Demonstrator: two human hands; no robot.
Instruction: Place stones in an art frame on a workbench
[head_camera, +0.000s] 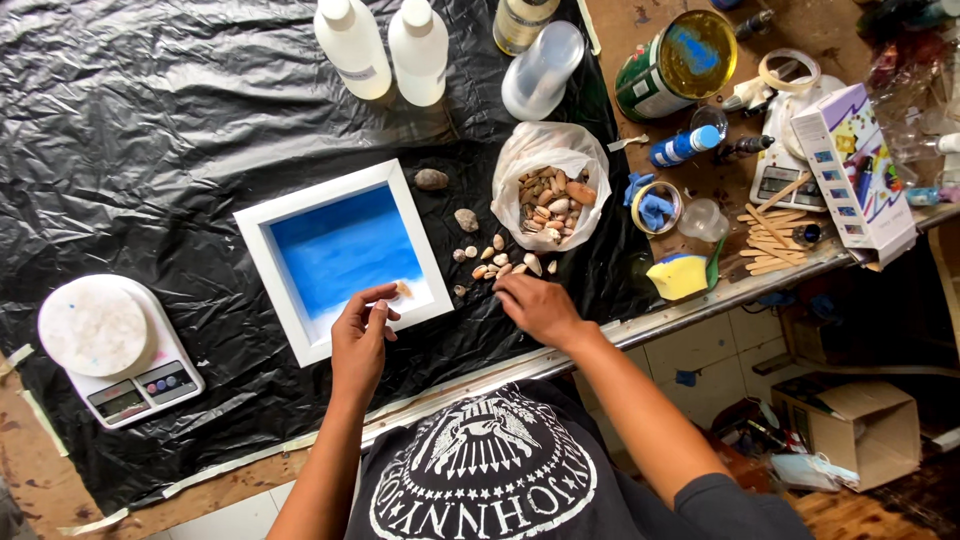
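Left hand (362, 330) over the white shadow-box frame (342, 258), right hand (537, 305) down at the loose shells (503, 262).

Frame lies flat on black plastic sheet (150, 150), inside painted blue fading to white at the near edge. Left fingers pinched together at the frame's near-right corner, just beside a small tan shell (404, 289) lying inside it; can't tell if they touch it. Right hand palm-down, fingers together, on the sheet at the near end of the shell scatter; can't tell if it grips one. Open white bag of shells (552, 185) just beyond. Two grey stones (432, 179) beside the frame's far-right corner. Kitchen scale (115, 350) well left. Two white bottles (385, 45) at the far edge.
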